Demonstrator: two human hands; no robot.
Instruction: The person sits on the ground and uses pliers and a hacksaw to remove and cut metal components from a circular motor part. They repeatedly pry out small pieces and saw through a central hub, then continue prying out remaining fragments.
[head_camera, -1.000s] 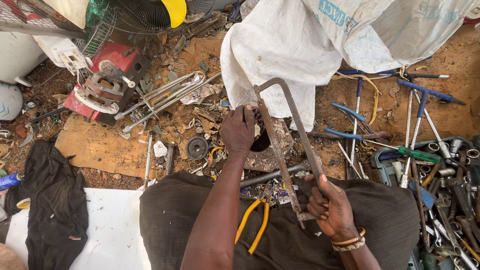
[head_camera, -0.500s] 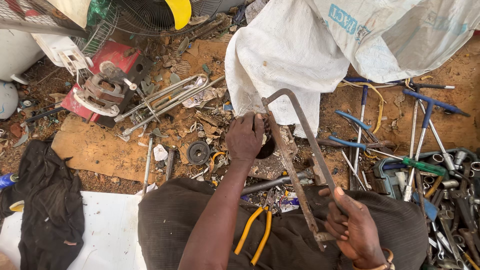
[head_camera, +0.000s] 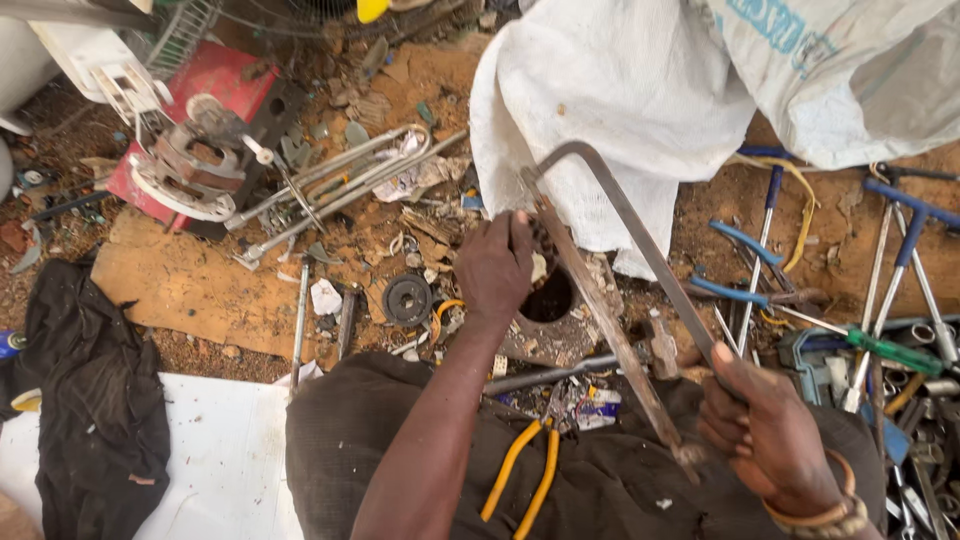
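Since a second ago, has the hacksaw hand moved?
Yes. The right hand pulled the hacksaw back toward the body, away from the white sack.

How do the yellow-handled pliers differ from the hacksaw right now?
The yellow-handled pliers lie loose on the person's lap, touched by neither hand; the hacksaw is gripped by the right hand and slants up to the round metal part steadied by the left hand. The pliers are short with bright grips; the hacksaw is long, grey and rusty. Both are metal hand tools.

The right hand (head_camera: 770, 440) hides the hacksaw (head_camera: 610, 290) handle; beside the saw blade, the left hand (head_camera: 497, 268) covers part of the round metal piece (head_camera: 555, 318).
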